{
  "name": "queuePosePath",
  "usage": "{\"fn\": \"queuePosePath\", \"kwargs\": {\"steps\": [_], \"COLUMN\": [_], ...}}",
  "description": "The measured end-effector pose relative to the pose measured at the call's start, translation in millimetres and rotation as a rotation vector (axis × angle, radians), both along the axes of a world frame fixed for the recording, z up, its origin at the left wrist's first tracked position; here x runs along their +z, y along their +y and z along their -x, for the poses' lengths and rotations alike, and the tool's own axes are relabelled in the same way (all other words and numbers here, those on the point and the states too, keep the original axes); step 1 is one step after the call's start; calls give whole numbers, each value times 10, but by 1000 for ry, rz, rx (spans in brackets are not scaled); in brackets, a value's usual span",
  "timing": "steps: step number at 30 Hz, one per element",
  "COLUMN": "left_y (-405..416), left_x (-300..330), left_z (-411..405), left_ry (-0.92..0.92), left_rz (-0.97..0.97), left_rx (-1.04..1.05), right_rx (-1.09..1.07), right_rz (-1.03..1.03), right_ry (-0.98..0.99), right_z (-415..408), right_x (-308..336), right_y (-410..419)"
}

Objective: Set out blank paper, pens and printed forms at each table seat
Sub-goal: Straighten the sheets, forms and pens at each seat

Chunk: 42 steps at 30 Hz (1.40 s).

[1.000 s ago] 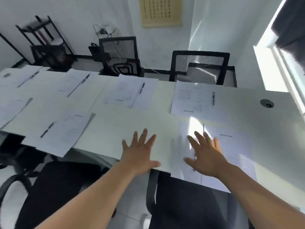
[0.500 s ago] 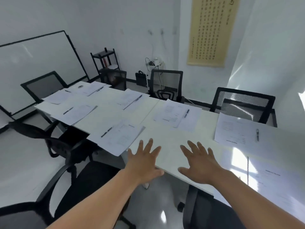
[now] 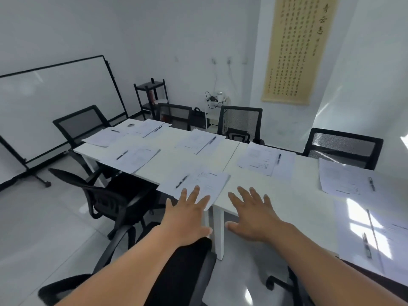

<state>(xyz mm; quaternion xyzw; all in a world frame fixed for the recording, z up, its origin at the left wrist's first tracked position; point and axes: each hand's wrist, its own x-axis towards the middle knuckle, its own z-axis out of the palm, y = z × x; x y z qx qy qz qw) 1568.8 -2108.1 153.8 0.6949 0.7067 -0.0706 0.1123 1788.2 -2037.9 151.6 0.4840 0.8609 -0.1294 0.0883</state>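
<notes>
Both hands are reaching out, empty, over the near edge of the white table [image 3: 172,160] in the lower middle of the frame. The left hand [image 3: 187,214] is spreading its fingers flat, their tips overlapping the near corner of a paper set [image 3: 198,184] that is lying just above it with a pen [image 3: 181,181] resting across it. The right hand [image 3: 254,215] is likewise splayed, hovering over bare tabletop just right of that set (whether either palm is actually touching the surface is hard to tell from this angle).

More sets are lying at the other seats — one at centre left [image 3: 136,156], one in the upper middle [image 3: 199,141], one right of centre [image 3: 266,161], one at the right edge [image 3: 344,180] and another at lower right [image 3: 373,237] — each with a pen on it. Every visible seat is looking served, so the work seems to be nearly finished and this is probably a final check or tidy.

To do that well, the left hand should be pressing lightly with flat fingers and sliding the sheets as one stack, squaring them to the table edge without rolling the pen off. The set's near corner is looking as if it reaches over the table edge, so nudging it inward is the safer direction.
</notes>
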Motion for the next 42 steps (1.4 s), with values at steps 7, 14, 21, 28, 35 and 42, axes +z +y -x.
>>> {"fn": "queuePosePath", "kwargs": {"steps": [7, 14, 21, 28, 35, 42], "left_y": [-197, 57, 708, 1116, 1639, 2473], "left_x": [85, -103, -339, -599, -840, -1378], "left_z": [622, 1028, 1505, 1867, 2380, 3033], "left_ry": [-40, -18, 22, -6, -46, -85], "left_rz": [-11, 78, 154, 219, 225, 283], "left_rx": [37, 63, 110, 78, -29, -240], "right_rx": [-3, -10, 9, -18, -129, -321], "right_rz": [-13, 45, 158, 211, 243, 272], "right_ry": [-5, 7, 59, 56, 19, -54], "right_z": [564, 918, 1563, 1868, 2156, 2660], "right_x": [113, -167, -740, -973, -1170, -1655], "right_y": [-136, 251, 873, 1166, 1492, 1711]}}
